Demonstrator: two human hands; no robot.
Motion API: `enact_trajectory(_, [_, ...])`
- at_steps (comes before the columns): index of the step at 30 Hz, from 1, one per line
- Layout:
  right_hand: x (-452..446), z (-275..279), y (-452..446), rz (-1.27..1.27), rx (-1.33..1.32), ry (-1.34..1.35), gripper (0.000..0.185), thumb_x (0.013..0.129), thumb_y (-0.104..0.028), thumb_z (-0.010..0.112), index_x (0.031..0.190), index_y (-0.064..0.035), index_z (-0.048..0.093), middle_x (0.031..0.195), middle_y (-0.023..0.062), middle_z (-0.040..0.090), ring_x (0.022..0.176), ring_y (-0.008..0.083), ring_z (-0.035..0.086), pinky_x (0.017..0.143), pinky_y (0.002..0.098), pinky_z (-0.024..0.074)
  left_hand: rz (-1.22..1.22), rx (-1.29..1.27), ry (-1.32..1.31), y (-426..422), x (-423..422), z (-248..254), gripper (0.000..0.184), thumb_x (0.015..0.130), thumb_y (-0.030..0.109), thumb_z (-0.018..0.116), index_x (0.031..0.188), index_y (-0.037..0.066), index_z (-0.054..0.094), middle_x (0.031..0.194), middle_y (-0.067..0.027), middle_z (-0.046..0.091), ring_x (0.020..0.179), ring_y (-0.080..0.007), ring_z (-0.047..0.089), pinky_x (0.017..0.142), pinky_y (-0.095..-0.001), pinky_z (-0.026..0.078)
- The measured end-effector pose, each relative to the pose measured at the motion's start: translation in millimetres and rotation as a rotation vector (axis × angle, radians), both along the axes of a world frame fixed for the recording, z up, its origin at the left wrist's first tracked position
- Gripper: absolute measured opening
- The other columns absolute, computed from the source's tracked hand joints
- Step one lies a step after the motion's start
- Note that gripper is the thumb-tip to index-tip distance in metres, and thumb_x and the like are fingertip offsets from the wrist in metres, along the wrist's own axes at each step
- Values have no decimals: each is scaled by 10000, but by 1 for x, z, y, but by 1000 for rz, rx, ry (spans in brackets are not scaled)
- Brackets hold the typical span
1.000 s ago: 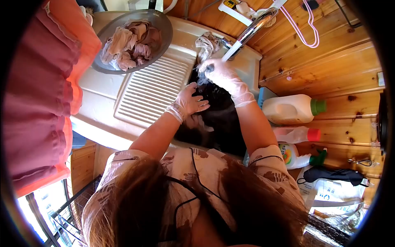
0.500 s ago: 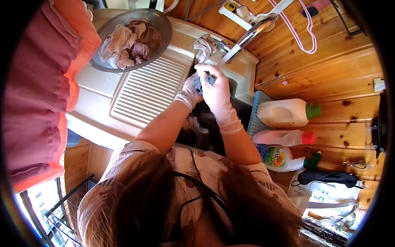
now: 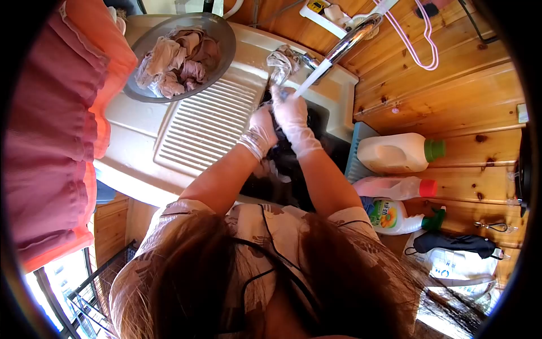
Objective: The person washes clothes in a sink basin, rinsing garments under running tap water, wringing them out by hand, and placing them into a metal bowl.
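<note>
Both my hands wear thin whitish gloves and are close together over the dark sink basin. My left hand is closed at the basin's left edge, its fingers partly hidden. Beside it, my right hand is curled around a wet grey-blue cloth, of which only a small part shows. A white stream of water runs from the chrome faucet down to my right hand. Low in the basin lies another pale cloth. A crumpled light cloth rests behind my hands near the faucet base.
A metal bowl of wrung-looking cloths stands on the counter beyond the ribbed washboard. Along the right are a white jug, a pink bottle and a spray bottle. A pink hanger hangs by the wooden wall.
My right hand has lowered and turned beneath the faucet, and a water stream now reaches it. Less of the grey-blue cloth shows between my hands. The view has shifted slightly.
</note>
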State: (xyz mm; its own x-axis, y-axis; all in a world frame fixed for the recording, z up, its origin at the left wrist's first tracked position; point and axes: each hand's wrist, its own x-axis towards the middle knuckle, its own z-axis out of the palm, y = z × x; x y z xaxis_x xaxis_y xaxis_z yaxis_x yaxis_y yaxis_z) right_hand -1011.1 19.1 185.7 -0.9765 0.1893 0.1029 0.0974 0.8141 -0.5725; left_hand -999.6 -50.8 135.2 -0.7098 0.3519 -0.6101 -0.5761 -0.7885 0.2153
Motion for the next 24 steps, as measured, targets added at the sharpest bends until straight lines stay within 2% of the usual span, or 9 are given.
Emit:
enact_trajectory(3, [31, 20, -29, 40, -50, -60, 541, 846, -564, 484, 857, -51, 654, 831, 222, 636, 848, 406, 600, 755, 445, 480, 49, 247, 322, -11, -6, -12, 306, 942, 295, 386, 1057, 59, 542, 963, -118, 616, 908, -223, 584, 827, -351, 480])
enact_trajectory(8, [-28, 5, 19, 9, 16, -268, 522, 894, -486, 421, 859, -14, 643, 849, 234, 635, 853, 419, 597, 749, 460, 480, -240, 68, 260, -5, 25, -11, 250, 931, 226, 393, 987, 60, 571, 889, -70, 638, 868, -190, 611, 775, -343, 504])
enact_trajectory(12, [-25, 61, 20, 241, 112, -304, 517, 864, -485, 507, 870, 16, 637, 788, 206, 641, 729, 348, 625, 713, 390, 500, -435, -370, 369, -35, 23, 15, 410, 890, 239, 489, 1256, 64, 430, 1081, -85, 600, 993, -221, 576, 839, -394, 480])
enact_trajectory(13, [-48, 22, 42, 229, -203, -261, 381, 831, -402, 637, 837, -21, 627, 779, 87, 652, 639, 178, 595, 582, 307, 475, -483, -452, 389, -42, 23, 20, 492, 879, 242, 513, 1323, 65, 394, 1129, -88, 590, 1024, -229, 567, 855, -406, 474])
enact_trajectory(14, [-32, 72, 35, 376, -384, -340, 241, 811, -259, 683, 844, -28, 627, 826, 56, 656, 696, 139, 596, 658, 273, 482, -528, -530, 368, -45, 23, 24, 516, 876, 244, 513, 1343, 75, 374, 1131, -95, 584, 1025, -240, 566, 855, -413, 470])
enact_trajectory(16, [-41, 64, 46, 728, -466, -207, 234, 764, -162, 694, 956, -45, 629, 841, 71, 635, 771, 145, 591, 677, 284, 487, -624, -682, 327, -53, 25, 27, 565, 870, 249, 511, 1384, 96, 333, 1135, -110, 572, 1026, -261, 564, 855, -427, 463])
enact_trajectory(18, [-27, 71, 39, 670, -44, -214, 161, 766, -77, 655, 923, -46, 641, 856, 45, 642, 787, 125, 590, 691, 262, 480, -668, -795, 484, -63, 22, 25, 654, 852, 289, 550, 1396, 48, 279, 1259, -171, 485, 1062, -280, 541, 878, -399, 449])
enact_trajectory(22, [-30, 50, 54, 688, -434, 49, 165, 771, -39, 639, 935, -35, 655, 900, 53, 646, 820, 144, 593, 741, 282, 475, -634, -1116, 913, -78, 12, 46, 866, 784, 375, 667, 1403, -16, 205, 1381, -246, 355, 1249, -331, 398, 1035, -376, 330])
enact_trajectory(24, [-15, 64, 46, 423, -293, -213, 93, 783, -23, 639, 873, -47, 642, 890, 38, 637, 810, 139, 579, 741, 256, 474, -569, -1142, 1176, -74, -1, 58, 930, 753, 392, 704, 1406, -24, 187, 1385, -266, 337, 1294, -335, 340, 1080, -387, 269])
